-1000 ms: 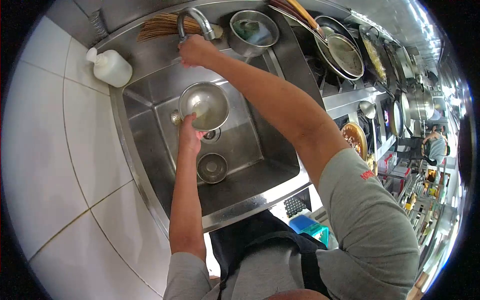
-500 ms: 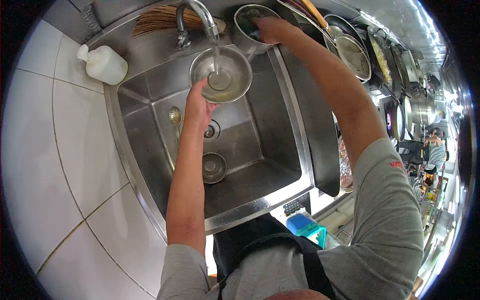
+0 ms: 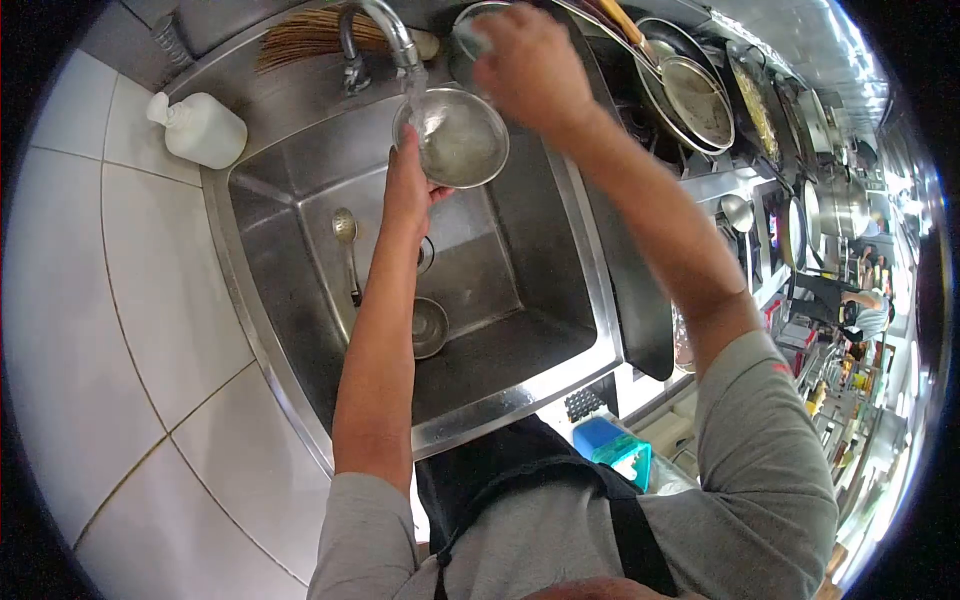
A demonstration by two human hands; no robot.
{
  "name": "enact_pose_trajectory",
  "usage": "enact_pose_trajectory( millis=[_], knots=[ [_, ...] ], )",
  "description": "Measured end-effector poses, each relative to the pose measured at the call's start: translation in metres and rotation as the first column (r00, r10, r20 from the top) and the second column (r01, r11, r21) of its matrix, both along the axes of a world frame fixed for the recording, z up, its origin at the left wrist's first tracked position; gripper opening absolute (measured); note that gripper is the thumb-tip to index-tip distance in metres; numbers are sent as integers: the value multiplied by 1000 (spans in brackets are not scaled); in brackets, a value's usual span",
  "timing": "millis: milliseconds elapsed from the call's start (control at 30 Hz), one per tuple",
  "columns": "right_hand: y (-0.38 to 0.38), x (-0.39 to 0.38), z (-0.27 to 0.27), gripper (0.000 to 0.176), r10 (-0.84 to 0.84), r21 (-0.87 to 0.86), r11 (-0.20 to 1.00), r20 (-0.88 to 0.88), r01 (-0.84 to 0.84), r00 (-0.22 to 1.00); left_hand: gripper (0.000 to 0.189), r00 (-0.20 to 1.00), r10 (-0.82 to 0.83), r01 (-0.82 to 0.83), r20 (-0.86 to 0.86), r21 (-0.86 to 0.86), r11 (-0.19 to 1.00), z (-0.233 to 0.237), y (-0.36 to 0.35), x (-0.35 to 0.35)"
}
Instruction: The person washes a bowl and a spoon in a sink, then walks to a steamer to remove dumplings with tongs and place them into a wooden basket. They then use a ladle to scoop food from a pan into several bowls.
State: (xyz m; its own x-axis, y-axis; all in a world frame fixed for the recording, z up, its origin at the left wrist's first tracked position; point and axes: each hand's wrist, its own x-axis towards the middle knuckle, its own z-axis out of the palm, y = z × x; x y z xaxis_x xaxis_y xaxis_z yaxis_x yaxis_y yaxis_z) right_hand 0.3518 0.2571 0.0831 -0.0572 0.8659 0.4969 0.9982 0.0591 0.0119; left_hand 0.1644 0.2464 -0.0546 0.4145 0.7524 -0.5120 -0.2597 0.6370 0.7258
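Note:
My left hand (image 3: 408, 185) grips a round metal bowl (image 3: 465, 145) by its left side, thumb at the rim. The bowl is tilted under the faucet (image 3: 400, 45), and running water meets its left edge. My right hand (image 3: 535, 70) is blurred by motion above and beside a metal pot (image 3: 462, 60) on the sink's back ledge. Its fingers are curled around what looks like a greenish pad, mostly smeared and hidden. Below in the sink (image 3: 470, 390) lie a spoon with a long handle (image 3: 345, 228) and a small metal bowl (image 3: 428, 328), partly behind my left forearm.
A white pump bottle (image 3: 205, 130) stands on the left ledge. Behind the faucet lies a bristle broom (image 3: 310, 38). To the right are pans and a strainer (image 3: 698, 102) by the stove. A person (image 3: 870, 310) stands far off at right.
My right hand has come up out of the pot and moved toward the faucet side. The bowl in my left hand has tipped and shifted slightly right, so the water now strikes its left edge.

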Motion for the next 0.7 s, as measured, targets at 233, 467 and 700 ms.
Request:
enact_pose_trajectory(
  millis=[233, 467, 700],
  knots=[
    [-55, -76, -82, 26, 56, -640, 740, -245, -205, 968, 80, 997, -69, 69, -35, 23, 997, -16, -7, -39],
    [-47, -102, -173, 39, 247, -424, 821, -341, -382, 907, 71, 988, -52, 79, 148, -181, 980, -45, -49, -63],
    [-60, -96, -142, 46, 367, -633, 734, 65, -246, 928, 47, 986, -91, 57, -141, -229, 972, -84, -70, -102]
  ],
)
